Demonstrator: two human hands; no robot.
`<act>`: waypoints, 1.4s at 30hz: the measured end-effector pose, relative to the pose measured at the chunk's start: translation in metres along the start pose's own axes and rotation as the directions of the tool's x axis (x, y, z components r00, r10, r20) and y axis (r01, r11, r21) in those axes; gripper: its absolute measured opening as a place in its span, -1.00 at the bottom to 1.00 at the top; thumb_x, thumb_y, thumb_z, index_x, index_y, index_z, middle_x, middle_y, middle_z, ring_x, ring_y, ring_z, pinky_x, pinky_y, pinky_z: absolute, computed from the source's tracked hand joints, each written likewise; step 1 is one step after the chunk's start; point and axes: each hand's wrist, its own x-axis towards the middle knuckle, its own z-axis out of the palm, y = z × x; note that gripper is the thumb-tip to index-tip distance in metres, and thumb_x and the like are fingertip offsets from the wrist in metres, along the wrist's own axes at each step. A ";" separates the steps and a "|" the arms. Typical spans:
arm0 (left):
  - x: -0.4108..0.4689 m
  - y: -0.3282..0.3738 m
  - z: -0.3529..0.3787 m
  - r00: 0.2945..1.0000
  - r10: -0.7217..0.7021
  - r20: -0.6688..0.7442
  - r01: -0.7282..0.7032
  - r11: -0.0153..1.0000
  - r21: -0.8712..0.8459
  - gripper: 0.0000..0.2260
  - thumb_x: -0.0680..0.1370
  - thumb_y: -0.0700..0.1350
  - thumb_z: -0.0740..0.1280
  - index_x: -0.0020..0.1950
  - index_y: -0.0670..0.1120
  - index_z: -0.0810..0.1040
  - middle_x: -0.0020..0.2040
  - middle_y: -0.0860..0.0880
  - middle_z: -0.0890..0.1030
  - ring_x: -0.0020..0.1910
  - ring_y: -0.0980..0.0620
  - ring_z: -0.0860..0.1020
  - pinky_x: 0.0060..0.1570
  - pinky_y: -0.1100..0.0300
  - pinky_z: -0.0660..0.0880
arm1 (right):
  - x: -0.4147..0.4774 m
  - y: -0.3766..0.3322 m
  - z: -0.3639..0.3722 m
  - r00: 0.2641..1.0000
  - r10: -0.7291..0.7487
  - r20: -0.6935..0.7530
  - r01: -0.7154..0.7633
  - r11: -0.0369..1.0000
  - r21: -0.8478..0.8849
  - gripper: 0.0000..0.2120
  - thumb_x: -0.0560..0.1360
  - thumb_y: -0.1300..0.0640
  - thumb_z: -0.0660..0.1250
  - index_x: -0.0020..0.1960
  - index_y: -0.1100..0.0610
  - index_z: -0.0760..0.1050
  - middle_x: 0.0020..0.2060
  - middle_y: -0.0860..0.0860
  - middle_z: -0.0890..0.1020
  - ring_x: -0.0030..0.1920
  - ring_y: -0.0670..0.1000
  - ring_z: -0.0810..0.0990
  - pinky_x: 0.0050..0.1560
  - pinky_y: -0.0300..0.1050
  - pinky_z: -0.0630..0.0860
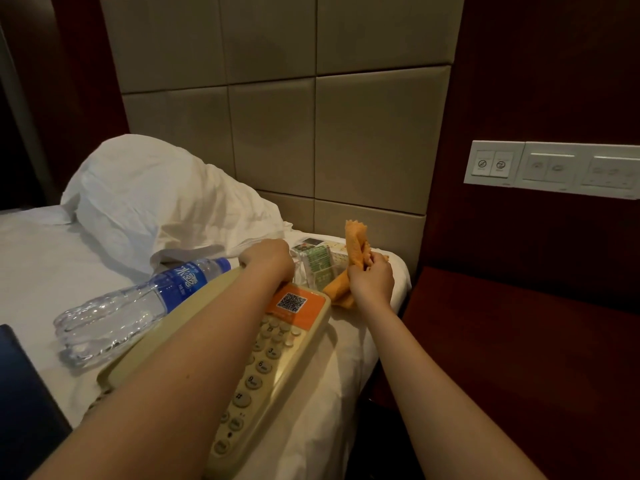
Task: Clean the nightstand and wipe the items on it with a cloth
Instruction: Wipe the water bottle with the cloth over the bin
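Now | right hand (371,283) grips cloth (356,242) | left hand (268,259) over phone (277,358)

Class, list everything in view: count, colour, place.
telephone: one, beige, on the bed sheet
water bottle: one, clear with blue label, lying left of the telephone
clear holder: one, with green packets, beyond the telephone
cloth: one, orange, held right of the clear holder
pillow: one, white, at the headboard
switch panel: one, white, on the right wall
nightstand: one, dark wood, lower right
left hand: at the telephone's far end, grip hidden
right hand: gripping the cloth
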 end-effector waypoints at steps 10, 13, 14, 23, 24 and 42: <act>0.006 -0.004 -0.001 0.965 0.110 -0.237 -0.102 0.994 0.048 -0.75 0.51 -0.32 0.29 0.18 -0.19 0.49 0.18 -0.14 0.53 0.18 -0.12 0.53 0.07 0.14 0.48 | -0.003 -0.001 -0.006 0.998 -0.048 0.041 0.051 0.995 -0.080 -0.71 0.54 0.25 0.20 0.25 0.15 0.43 0.22 0.09 0.47 0.18 0.11 0.48 0.19 -0.04 0.44; -0.001 -0.009 -0.013 0.946 0.123 -0.301 -0.119 0.992 0.032 -0.75 0.51 -0.31 0.32 0.19 -0.21 0.49 0.16 -0.16 0.55 0.15 -0.12 0.55 0.04 0.15 0.49 | -0.004 -0.008 -0.014 1.000 -0.017 0.001 0.017 0.999 -0.052 -0.75 0.53 0.26 0.19 0.19 0.18 0.46 0.16 0.13 0.52 0.14 0.14 0.51 0.12 -0.03 0.44; -0.004 -0.010 -0.018 0.938 0.131 -0.322 -0.129 0.991 0.027 -0.75 0.51 -0.31 0.33 0.19 -0.21 0.50 0.14 -0.17 0.56 0.13 -0.13 0.55 0.02 0.15 0.49 | -0.005 -0.011 -0.017 1.000 -0.009 -0.010 0.008 0.999 -0.048 -0.76 0.52 0.26 0.19 0.17 0.18 0.47 0.14 0.13 0.52 0.13 0.15 0.51 0.09 -0.06 0.43; -0.065 0.010 -0.061 0.810 0.340 -0.478 -0.406 0.913 -0.038 -0.77 0.47 -0.27 0.36 0.12 -0.16 0.59 0.08 -0.16 0.61 0.07 -0.16 0.58 0.02 0.05 0.50 | -0.041 -0.052 -0.061 0.974 0.226 -0.009 -0.217 0.947 0.238 -0.73 0.47 0.13 0.23 0.15 0.14 0.50 0.08 0.09 0.57 0.13 0.15 0.54 0.17 -0.02 0.46; -0.076 0.016 -0.063 0.796 0.367 -0.481 -0.444 0.895 -0.052 -0.80 0.47 -0.26 0.36 0.08 -0.15 0.60 0.07 -0.16 0.60 0.07 -0.17 0.57 0.03 0.04 0.50 | -0.048 -0.056 -0.069 0.965 0.264 0.005 -0.253 0.917 0.309 -0.74 0.45 0.08 0.26 0.11 0.14 0.51 -0.01 0.09 0.59 0.10 0.15 0.56 0.19 0.02 0.47; -0.233 0.088 0.034 0.696 0.618 -0.365 -0.662 0.355 -0.660 -0.34 0.27 -0.08 0.51 0.33 -0.02 0.36 0.26 -0.09 0.37 0.27 -0.04 0.36 0.27 0.14 0.34 | -0.177 0.006 -0.230 0.895 0.444 -0.048 -0.417 0.869 0.266 -0.79 0.56 0.10 0.24 0.06 0.25 0.45 -0.26 0.09 0.54 -0.32 0.03 0.54 -0.45 -0.15 0.45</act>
